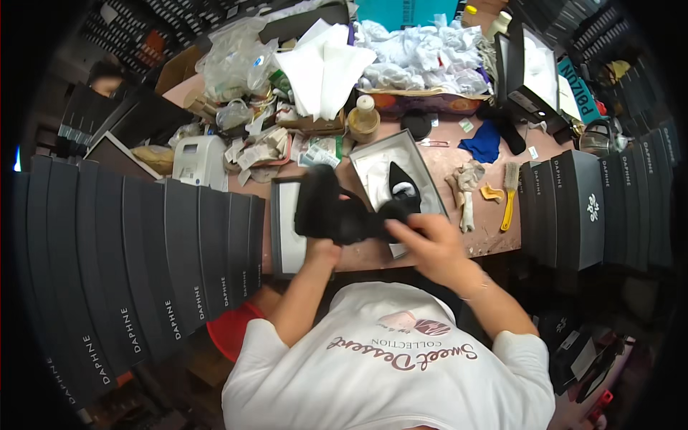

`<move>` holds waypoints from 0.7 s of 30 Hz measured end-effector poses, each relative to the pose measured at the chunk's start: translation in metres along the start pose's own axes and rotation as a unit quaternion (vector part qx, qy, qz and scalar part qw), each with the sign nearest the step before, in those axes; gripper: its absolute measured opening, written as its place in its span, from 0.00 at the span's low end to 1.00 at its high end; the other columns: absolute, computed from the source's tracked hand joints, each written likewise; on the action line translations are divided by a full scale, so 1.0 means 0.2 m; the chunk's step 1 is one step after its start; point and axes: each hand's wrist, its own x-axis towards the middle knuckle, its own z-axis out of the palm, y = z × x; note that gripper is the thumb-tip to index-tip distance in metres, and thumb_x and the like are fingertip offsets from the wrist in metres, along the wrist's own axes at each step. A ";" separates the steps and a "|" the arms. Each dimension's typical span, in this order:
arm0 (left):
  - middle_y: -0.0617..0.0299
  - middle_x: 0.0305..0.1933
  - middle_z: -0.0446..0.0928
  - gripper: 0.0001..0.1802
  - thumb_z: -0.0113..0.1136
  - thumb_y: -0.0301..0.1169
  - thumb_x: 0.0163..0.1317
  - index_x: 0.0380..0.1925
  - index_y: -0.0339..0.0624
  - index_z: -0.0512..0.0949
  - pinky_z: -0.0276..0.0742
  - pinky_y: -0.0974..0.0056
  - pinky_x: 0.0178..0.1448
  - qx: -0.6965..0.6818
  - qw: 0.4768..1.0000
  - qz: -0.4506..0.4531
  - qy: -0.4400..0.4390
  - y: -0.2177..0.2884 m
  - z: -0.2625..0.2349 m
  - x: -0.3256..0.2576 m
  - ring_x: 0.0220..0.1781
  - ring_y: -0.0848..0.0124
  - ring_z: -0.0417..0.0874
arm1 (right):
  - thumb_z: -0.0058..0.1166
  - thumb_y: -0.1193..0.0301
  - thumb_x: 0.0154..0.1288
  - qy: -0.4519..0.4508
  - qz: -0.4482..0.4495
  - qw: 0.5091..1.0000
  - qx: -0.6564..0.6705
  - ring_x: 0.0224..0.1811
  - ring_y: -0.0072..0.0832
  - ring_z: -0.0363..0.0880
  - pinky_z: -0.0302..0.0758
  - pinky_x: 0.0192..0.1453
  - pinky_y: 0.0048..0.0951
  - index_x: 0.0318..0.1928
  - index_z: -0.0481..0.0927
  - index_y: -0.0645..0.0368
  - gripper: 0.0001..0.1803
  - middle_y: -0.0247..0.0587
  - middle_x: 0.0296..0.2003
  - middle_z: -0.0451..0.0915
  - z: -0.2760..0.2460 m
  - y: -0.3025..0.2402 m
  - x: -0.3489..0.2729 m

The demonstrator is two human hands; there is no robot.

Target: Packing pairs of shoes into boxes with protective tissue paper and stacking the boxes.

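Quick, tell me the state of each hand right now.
Left hand: closed on the black shoe, gripping it from below.
Right hand: closed on the same shoe's other end, fingers curled around it.

A white short-sleeved T-shirt (387, 373) is worn, filling the view at 6 o'clock; pink-brown script lettering and a small emblem are printed across it. Both forearms are left bare.

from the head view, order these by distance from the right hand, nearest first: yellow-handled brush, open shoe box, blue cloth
From the right hand:
1. Open shoe box, just beyond it.
2. Yellow-handled brush, to its right.
3. Blue cloth, farther back on the table.
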 end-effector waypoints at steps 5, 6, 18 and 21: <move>0.60 0.44 0.78 0.14 0.47 0.37 0.69 0.45 0.39 0.75 0.77 0.65 0.55 0.018 0.997 0.032 -0.067 0.04 -0.12 -0.04 0.46 0.70 0.80 | 0.55 0.68 0.53 -0.181 -0.025 0.978 -0.098 0.35 0.33 0.74 0.68 0.37 0.34 0.44 0.81 0.54 0.16 0.38 0.36 0.73 0.17 0.14 -0.30; 0.59 0.44 0.78 0.15 0.47 0.38 0.69 0.45 0.38 0.75 0.77 0.65 0.55 -0.041 0.998 0.007 -0.053 0.11 -0.13 -0.03 0.46 0.70 0.80 | 0.57 0.72 0.51 -0.243 0.048 0.965 -0.083 0.33 0.36 0.75 0.70 0.35 0.36 0.50 0.80 0.55 0.22 0.40 0.36 0.74 0.15 0.23 -0.43; 0.56 0.39 0.80 0.19 0.43 0.34 0.71 0.41 0.30 0.79 0.75 0.67 0.48 0.258 0.947 0.183 -0.056 0.18 0.03 -0.23 0.40 0.71 0.80 | 0.58 0.69 0.53 -0.009 -0.013 0.994 0.113 0.46 0.42 0.77 0.75 0.52 0.37 0.43 0.77 0.58 0.15 0.46 0.40 0.79 0.68 -0.08 -0.06; 0.56 0.38 0.81 0.18 0.43 0.33 0.70 0.42 0.29 0.78 0.77 0.67 0.47 0.281 0.937 0.177 -0.103 0.20 -0.02 -0.22 0.39 0.69 0.81 | 0.59 0.71 0.58 -0.281 0.286 0.656 0.639 0.43 0.21 0.76 0.73 0.49 0.26 0.36 0.78 0.62 0.08 0.33 0.35 0.80 0.65 0.03 -0.07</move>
